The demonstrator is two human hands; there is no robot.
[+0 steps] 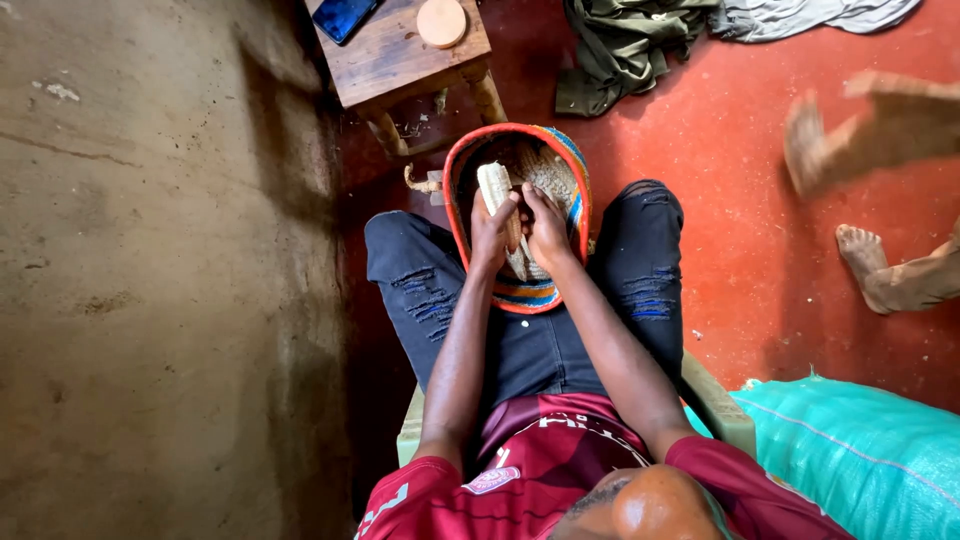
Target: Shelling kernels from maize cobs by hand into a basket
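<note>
I sit with a woven basket [575, 175] with an orange, blue and striped rim held between my knees. A pale maize cob [495, 185] stands upright over the basket. My left hand [490, 232] grips the cob from the left. My right hand [546, 222] presses on the same cob from the right, fingers curled around its lower part. Loose kernels and husk bits lie inside the basket, partly hidden by my hands.
A small wooden stool [400, 55] with a dark phone [345, 17] and a round wooden disc [441, 21] stands beyond the basket. Crumpled clothes [620, 45] lie on the red floor. Another person's bare feet [870, 260] are at right. A teal sack [860, 450] sits beside my chair. A rough wall [150, 270] fills the left.
</note>
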